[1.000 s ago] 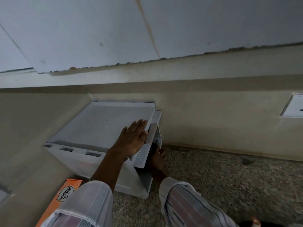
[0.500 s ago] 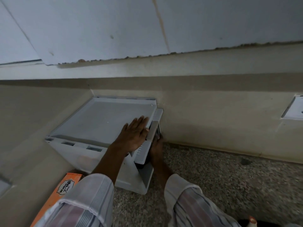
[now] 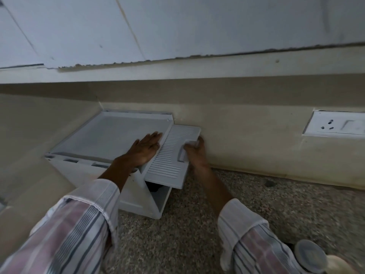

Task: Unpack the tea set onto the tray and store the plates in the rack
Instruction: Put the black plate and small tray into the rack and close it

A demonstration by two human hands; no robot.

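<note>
Right hand (image 3: 194, 153) clenched on ribbed flap (image 3: 172, 155) handle; long axis near-far; left hand (image 3: 145, 150) flat, released, on rack (image 3: 110, 135).

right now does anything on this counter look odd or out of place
The ribbed side panel of the white plastic rack sticks out sideways, half swung out, with the right hand gripping its handle and the left hand flat on the rack's top. Nothing looks spilled or broken.
</note>
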